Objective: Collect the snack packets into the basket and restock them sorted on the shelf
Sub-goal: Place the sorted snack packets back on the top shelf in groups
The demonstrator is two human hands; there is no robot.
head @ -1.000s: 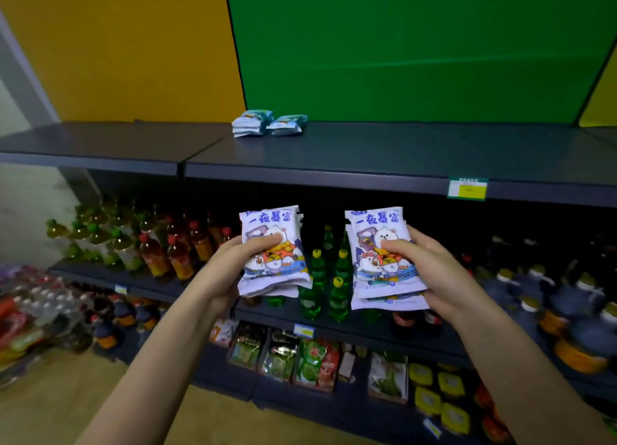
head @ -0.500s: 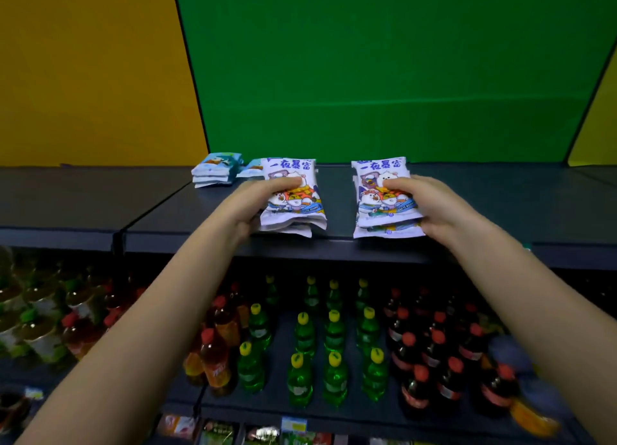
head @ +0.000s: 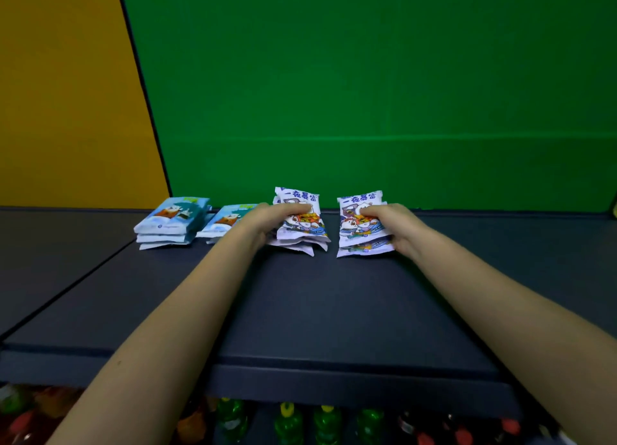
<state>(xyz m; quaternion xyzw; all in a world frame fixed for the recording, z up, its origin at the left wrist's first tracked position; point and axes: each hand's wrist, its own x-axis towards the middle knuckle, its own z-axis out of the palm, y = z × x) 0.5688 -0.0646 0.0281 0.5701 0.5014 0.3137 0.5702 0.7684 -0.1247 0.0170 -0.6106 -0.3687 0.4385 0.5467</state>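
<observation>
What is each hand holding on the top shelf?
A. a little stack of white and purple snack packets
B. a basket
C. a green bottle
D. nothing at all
A: the left hand and the right hand each grip a small stack of white and purple snack packets, low on the dark shelf.

Two stacks of white-and-purple snack packets, left stack point(head: 300, 222) and right stack point(head: 362, 226), lie flat side by side at the far middle of the dark shelf point(head: 334, 311). Left of them lie two blue packet stacks point(head: 172, 222), point(head: 225, 222).
</observation>
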